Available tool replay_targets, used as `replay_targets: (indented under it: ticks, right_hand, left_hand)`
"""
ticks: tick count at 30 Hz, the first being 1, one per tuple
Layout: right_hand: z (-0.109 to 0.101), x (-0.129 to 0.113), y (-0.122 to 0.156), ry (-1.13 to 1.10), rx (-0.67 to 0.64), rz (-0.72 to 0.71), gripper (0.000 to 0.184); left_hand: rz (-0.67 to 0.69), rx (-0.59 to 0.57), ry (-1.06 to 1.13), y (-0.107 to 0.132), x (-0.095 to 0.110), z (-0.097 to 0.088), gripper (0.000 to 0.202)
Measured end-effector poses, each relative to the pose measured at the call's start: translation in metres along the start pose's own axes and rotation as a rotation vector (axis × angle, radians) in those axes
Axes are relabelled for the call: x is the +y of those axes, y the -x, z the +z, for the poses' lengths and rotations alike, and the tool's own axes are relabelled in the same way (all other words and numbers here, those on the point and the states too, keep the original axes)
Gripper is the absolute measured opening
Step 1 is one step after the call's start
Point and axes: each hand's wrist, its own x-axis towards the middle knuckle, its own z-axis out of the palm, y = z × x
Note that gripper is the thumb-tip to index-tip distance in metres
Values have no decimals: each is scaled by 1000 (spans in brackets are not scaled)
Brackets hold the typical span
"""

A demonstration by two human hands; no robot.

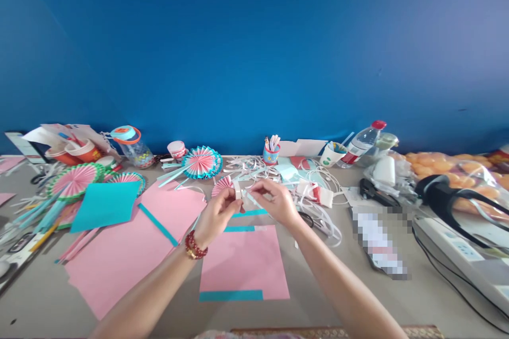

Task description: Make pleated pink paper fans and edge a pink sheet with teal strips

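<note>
My left hand (220,208), with a red bead bracelet (194,246) at the wrist, pinches a narrow white strip (237,189) that stands up from the fingers; whether it is the edge of a tape roll I cannot tell. Close by on the right, the fingers of my right hand (274,200) are closed on a short pale strip (254,199). Beneath both hands lies a pink paper sheet (244,262) with a teal strip (230,295) along its near edge and another teal strip (240,229) at its far edge. A pink pleated fan (222,184) shows partly behind my left hand.
Larger pink sheets (131,243) and a teal sheet (105,206) lie left, near pleated paper fans (202,162). White strips (254,167) are heaped behind. A pen cup (271,154) and a bottle (361,144) stand along the blue wall. On the right are a phone (379,243) and a power strip (465,249).
</note>
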Motion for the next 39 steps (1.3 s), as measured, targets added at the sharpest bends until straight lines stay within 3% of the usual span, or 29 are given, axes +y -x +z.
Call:
replay_targets:
  ticks: [2, 4, 5, 8, 10, 12, 14, 16, 22, 28, 32, 36, 39]
  right_hand:
    - [-9, 17, -5, 93, 58, 28, 24]
    - [-20, 34, -10, 389, 72, 81, 34]
    - [-25, 42, -11, 529, 119, 143, 30]
    - [-34, 51, -11, 630, 187, 194, 18]
    - [-33, 46, -9, 537, 199, 183, 14]
    - [-29, 33, -3, 308, 161, 171, 22]
    - [-23, 16, 4, 42, 62, 138, 25]
    - [-15, 0, 13, -67, -23, 65, 22]
    - [0, -16, 28, -151, 6, 94, 13]
    - [-3, -19, 30, -219, -40, 141, 3]
    - [-5, -21, 35, -243, 22, 178, 5]
    - [-4, -22, 33, -182, 10, 157, 16]
    - [-4, -25, 32, -117, -14, 137, 2]
  left_hand:
    - [-13, 14, -15, 1, 2, -1, 19]
    - [-4, 21, -59, 3, 2, -3, 18]
    - [19, 24, -105, 4, 2, -3, 16]
    - [155, 43, -307, 9, 2, -4, 8]
    - [243, 25, -447, 12, 2, -2, 6]
    - [301, -13, -558, 15, 3, 0, 10]
    - [352, -33, -622, 17, 3, 3, 13]
    - [384, -46, -663, 19, 4, 5, 14]
    - [418, -83, -769, 23, 9, 8, 17]
    - [351, -28, -619, 21, 9, 10, 13]
    - [311, 8, -530, 20, 6, 8, 10]
    - [317, -26, -566, 19, 7, 7, 12]
    - [332, -28, -596, 19, 7, 7, 11]
